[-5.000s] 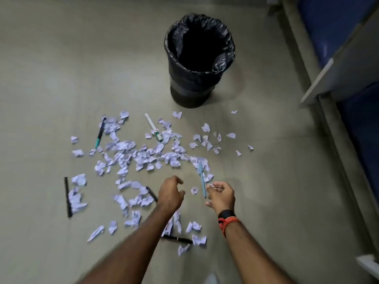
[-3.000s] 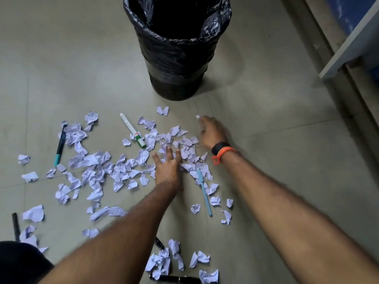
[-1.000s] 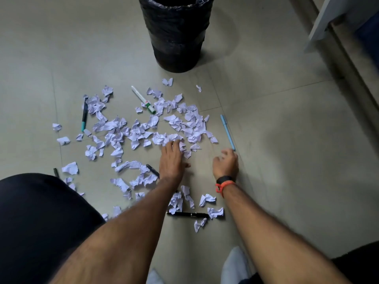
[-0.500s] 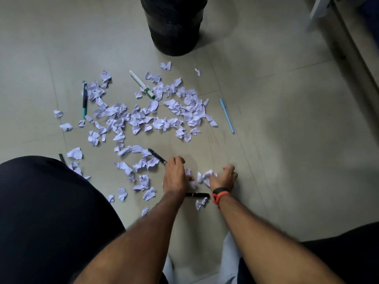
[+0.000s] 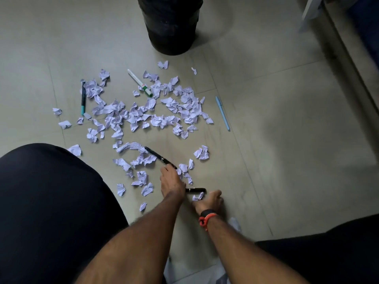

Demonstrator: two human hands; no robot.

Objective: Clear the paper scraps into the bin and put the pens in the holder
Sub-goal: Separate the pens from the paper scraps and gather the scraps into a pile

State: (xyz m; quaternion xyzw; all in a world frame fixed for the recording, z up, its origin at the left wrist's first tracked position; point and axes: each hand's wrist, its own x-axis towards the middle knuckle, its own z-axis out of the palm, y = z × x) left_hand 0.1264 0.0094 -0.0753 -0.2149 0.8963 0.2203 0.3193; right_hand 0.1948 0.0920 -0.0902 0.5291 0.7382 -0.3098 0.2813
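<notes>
A: Pale tiled floor [image 5: 276, 83], dim light, grout lines running across.

B: And the mess?

A: Paper scraps [image 5: 155, 111] strewn over the middle of the floor, thickest in a band below the bin [image 5: 171, 31], thinner toward the knees. Light, crumpled, springy; likely to slip out of a loose scoop, so best gathered in a heap and squeezed between both palms.

B: Pens?

A: Five in sight. Black pen [image 5: 195, 190] lying flat between the hands. Second black pen [image 5: 158, 156] slanting just above the left hand. Blue pen [image 5: 222, 113] off to the right, apart from the pile. White marker [image 5: 139, 82] near the bin, teal pen [image 5: 83, 99] at the far left. All stiff, smooth and narrow, prone to rolling on tile; easiest pinched at mid-barrel.

B: Hands?

A: Left hand [image 5: 172, 180] palm down on the floor, fingers [image 5: 167, 168] spread flat, grasping nothing, fingertips touching the tip of the slanted pen. Right hand [image 5: 209, 199] curled over a scrap [image 5: 198, 196] just below the flat pen; gripping it or only covering it, cannot tell. Orange band [image 5: 206, 218] at that wrist.

B: Holder?

A: Not in view. Bin rim cut off at the top edge. Dark trouser knees [image 5: 51, 201] on either side.

B: Progress?

A: Early, by the look of it: most scraps and every visible pen on the floor.
</notes>
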